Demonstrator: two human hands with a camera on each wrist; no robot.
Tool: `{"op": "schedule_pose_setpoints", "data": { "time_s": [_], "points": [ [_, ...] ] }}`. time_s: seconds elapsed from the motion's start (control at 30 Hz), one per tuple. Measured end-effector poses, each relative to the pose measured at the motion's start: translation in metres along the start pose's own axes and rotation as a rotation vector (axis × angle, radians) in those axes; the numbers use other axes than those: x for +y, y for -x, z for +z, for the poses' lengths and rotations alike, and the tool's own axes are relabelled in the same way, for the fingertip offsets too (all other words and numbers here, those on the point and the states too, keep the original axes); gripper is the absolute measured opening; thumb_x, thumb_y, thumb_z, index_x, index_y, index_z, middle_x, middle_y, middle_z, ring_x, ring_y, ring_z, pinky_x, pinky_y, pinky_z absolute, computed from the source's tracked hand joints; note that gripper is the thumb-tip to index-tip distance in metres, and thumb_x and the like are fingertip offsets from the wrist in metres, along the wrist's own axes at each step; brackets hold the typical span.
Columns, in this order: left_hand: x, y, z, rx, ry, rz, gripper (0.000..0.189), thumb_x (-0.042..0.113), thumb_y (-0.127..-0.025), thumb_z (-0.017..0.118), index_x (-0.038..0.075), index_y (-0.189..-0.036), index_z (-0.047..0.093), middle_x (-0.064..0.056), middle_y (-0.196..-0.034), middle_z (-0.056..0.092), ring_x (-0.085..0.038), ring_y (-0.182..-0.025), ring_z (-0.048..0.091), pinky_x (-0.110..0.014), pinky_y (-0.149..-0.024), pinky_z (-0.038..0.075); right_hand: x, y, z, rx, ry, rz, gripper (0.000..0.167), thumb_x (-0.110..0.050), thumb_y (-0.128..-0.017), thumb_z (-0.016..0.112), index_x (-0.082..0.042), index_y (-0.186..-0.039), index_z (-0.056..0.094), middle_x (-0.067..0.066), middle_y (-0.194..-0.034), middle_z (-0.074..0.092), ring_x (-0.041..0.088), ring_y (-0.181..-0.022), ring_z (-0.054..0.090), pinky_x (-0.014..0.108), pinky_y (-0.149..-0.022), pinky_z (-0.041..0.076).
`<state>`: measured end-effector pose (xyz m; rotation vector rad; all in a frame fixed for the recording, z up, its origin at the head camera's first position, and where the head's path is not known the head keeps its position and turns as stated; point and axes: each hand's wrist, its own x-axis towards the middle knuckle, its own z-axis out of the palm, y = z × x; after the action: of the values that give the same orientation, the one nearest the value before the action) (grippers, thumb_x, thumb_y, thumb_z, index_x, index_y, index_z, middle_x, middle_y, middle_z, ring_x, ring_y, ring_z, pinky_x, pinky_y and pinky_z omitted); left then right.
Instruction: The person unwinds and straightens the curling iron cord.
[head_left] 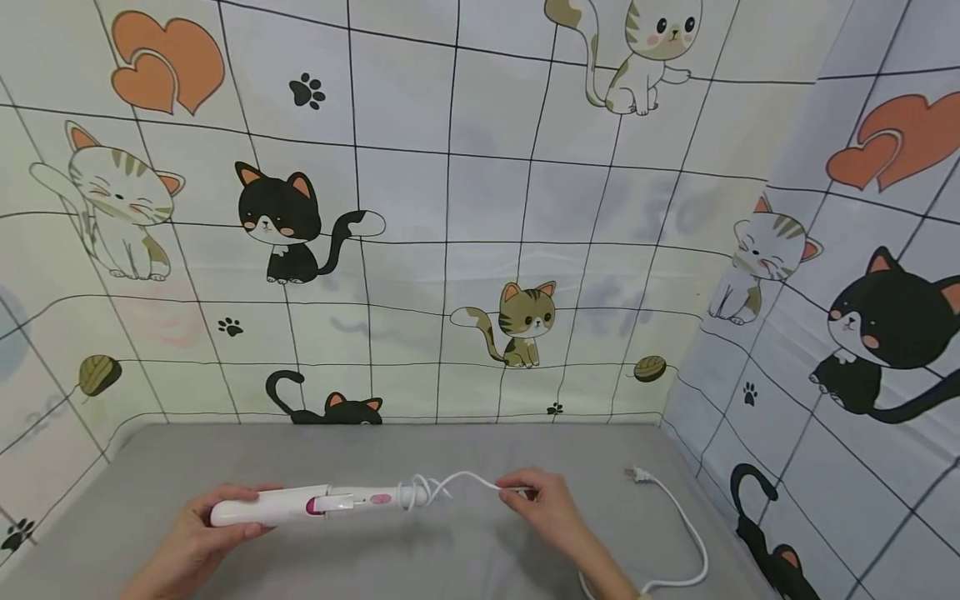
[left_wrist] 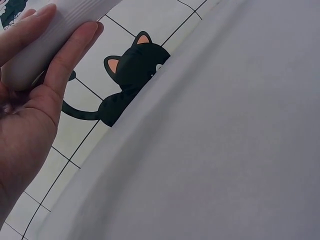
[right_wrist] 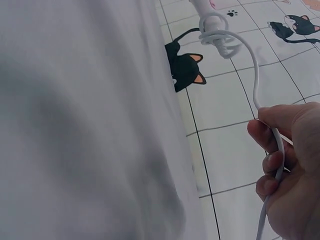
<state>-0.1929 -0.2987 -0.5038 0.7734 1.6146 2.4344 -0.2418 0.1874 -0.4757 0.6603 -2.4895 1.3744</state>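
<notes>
A white hair iron (head_left: 288, 505) with pink accents is held nearly level above the grey table in the head view. My left hand (head_left: 197, 533) grips its thick rounded end, thumb on the near side and fingers on the far side. Several loops of the white cord (head_left: 468, 474) wind loosely round the thin end of the handle. To the right, my right hand (head_left: 551, 512) pinches the cord between thumb and forefinger a short way from those loops. The right wrist view shows the cord (right_wrist: 256, 75) running on through the curled fingers.
On the right of the grey table (head_left: 360, 454) lies the cord's plug (head_left: 640, 475), its free length curving back toward my right forearm. White cloth walls (head_left: 405, 192) with a grid and cartoon cats rise behind and at both sides.
</notes>
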Motion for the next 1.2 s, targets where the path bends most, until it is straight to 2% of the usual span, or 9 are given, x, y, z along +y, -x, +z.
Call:
{"op": "schedule_pose_setpoints", "data": {
  "time_s": [0.1,0.2,0.37,0.57,0.73,0.93,1.2],
  "points": [
    [-0.002,0.000,-0.002,0.014,0.002,0.014,0.055,-0.028,-0.091,0.047,0.010,-0.122,0.072,-0.005,-0.133,0.068,-0.015,-0.117,0.063,-0.037,-0.098,0.057,0.003,0.003,-0.010,-0.008,0.003,-0.017,0.009,-0.007,-0.087,0.080,-0.009,-0.095,0.081,-0.003,-0.086,0.074,0.003,-0.069,0.052,0.019,-0.058,0.046],
    [-0.005,0.001,-0.006,-0.003,0.049,0.059,0.057,-0.030,-0.091,0.044,0.007,-0.124,0.071,-0.008,-0.134,0.067,-0.017,-0.118,0.063,-0.038,-0.098,0.057,0.007,0.005,-0.019,-0.001,0.036,-0.015,0.007,-0.007,-0.089,0.079,-0.009,-0.095,0.081,-0.004,-0.085,0.074,0.002,-0.066,0.050,0.019,-0.056,0.044],
    [-0.005,0.003,-0.013,-0.082,0.172,0.117,0.061,-0.034,-0.091,0.035,0.002,-0.128,0.067,-0.015,-0.137,0.064,-0.021,-0.122,0.061,-0.042,-0.101,0.054,0.013,0.010,-0.032,0.016,0.076,0.046,0.006,-0.008,-0.091,0.077,-0.008,-0.096,0.080,-0.006,-0.085,0.073,0.003,-0.068,0.050,0.019,-0.057,0.044],
    [-0.002,0.002,-0.012,-0.103,0.141,0.036,0.058,-0.030,-0.094,0.039,0.006,-0.129,0.068,-0.010,-0.139,0.064,-0.018,-0.124,0.059,-0.041,-0.103,0.053,0.018,0.009,-0.038,-0.054,0.061,0.048,0.009,-0.012,-0.095,0.074,-0.005,-0.100,0.079,-0.004,-0.087,0.073,0.004,-0.071,0.055,0.020,-0.058,0.048],
    [-0.002,0.001,-0.010,-0.125,0.168,0.029,0.059,-0.030,-0.094,0.037,0.006,-0.130,0.067,-0.010,-0.141,0.062,-0.018,-0.126,0.058,-0.040,-0.104,0.051,0.023,0.010,-0.038,-0.126,0.043,0.028,0.012,-0.013,-0.097,0.072,-0.003,-0.103,0.077,0.001,-0.094,0.075,0.007,-0.082,0.065,0.024,-0.069,0.058],
    [-0.001,0.003,-0.010,-0.099,0.170,-0.011,0.059,-0.028,-0.095,0.038,0.009,-0.128,0.069,-0.007,-0.140,0.063,-0.017,-0.125,0.058,-0.041,-0.105,0.051,0.025,0.010,-0.031,-0.134,0.076,-0.013,0.016,-0.013,-0.098,0.070,0.000,-0.107,0.076,0.007,-0.103,0.076,0.011,-0.096,0.068,0.034,-0.086,0.061],
    [0.002,0.004,-0.008,-0.102,0.168,-0.025,0.058,-0.027,-0.096,0.038,0.010,-0.128,0.070,-0.006,-0.140,0.064,-0.017,-0.125,0.059,-0.041,-0.104,0.051,0.015,0.003,-0.018,-0.138,0.054,-0.034,0.018,-0.013,-0.099,0.069,0.000,-0.109,0.075,0.007,-0.107,0.076,0.013,-0.099,0.069,0.038,-0.089,0.060]
  ]
}}
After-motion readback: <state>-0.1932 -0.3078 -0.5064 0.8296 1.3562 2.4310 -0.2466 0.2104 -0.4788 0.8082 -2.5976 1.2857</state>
